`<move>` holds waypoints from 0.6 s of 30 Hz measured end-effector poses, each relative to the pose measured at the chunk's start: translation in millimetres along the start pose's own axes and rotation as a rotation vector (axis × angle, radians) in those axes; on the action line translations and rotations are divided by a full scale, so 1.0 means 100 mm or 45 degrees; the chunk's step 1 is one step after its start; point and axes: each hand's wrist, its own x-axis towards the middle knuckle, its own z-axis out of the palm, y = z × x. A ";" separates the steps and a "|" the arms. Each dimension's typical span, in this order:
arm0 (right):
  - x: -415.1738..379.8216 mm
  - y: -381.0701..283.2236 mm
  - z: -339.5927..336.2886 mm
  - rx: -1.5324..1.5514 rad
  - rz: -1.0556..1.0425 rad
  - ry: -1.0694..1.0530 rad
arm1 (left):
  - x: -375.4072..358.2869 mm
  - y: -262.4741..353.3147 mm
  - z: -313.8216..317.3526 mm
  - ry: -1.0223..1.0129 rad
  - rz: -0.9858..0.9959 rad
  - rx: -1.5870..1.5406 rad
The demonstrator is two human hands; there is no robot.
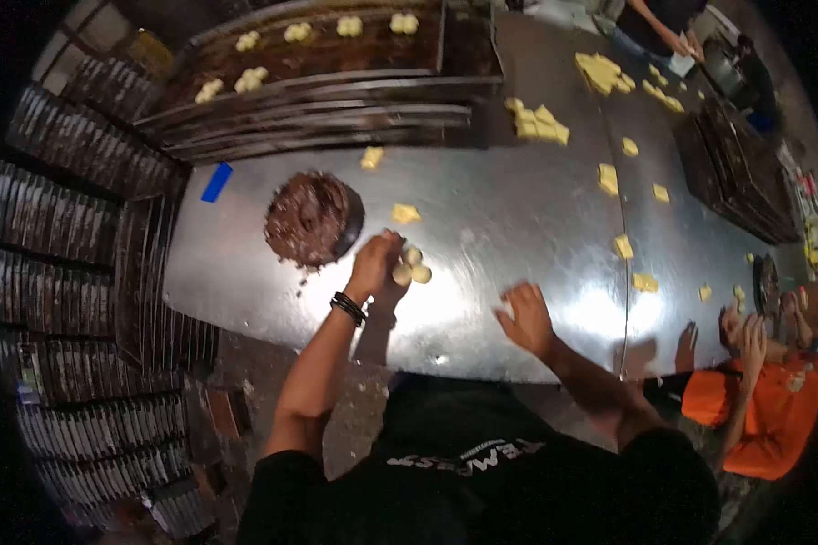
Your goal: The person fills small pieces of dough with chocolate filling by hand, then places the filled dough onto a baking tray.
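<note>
My left hand (373, 265), with dark bands at its wrist, is over the metal table between a round container of brown paste (307, 218) and a small cluster of pale dough balls (413, 271). Its fingers look curled together; whether anything is in them is hidden. The dough balls sit together just right of that hand. Farther right, my right hand (527, 320) hovers low over the table near its front edge, fingers apart and holding nothing. Beyond the left hand lie a flat yellow dough piece (406, 213) and another dough piece (372, 158).
Stacked dark trays (336, 82) at the back carry clustered dough balls. A blue strip (216, 183) lies at the table's left. More yellow dough (541, 125) is scattered rightward, near another tray stack (736, 173). Racks fill the left. A person in orange (763, 409) works at right; another stands at the back.
</note>
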 end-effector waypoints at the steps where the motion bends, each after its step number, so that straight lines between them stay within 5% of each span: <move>1: -0.06 0.01 -0.13 0.040 0.112 -0.128 | 0.04 0.15 0.05 0.016 -0.274 -0.428; 5: 0.47 -0.10 -0.32 0.441 0.577 -0.479 | 0.11 0.34 0.00 -0.329 -0.244 -0.204; 9: 1.25 -0.70 0.20 0.515 0.535 0.247 | 0.13 0.42 -0.10 -0.459 -0.203 -0.137; 12: 1.30 -0.74 0.84 0.241 0.367 -0.021 | 0.20 0.02 -0.12 -0.611 -0.235 -0.410; 14: 1.33 -1.03 0.68 0.278 0.369 -0.160 | 0.12 0.08 -0.15 -0.590 -0.385 -0.693; 18: 1.32 -1.38 0.89 -0.107 0.518 0.153 | 0.13 -0.33 -0.17 -0.531 0.218 -0.336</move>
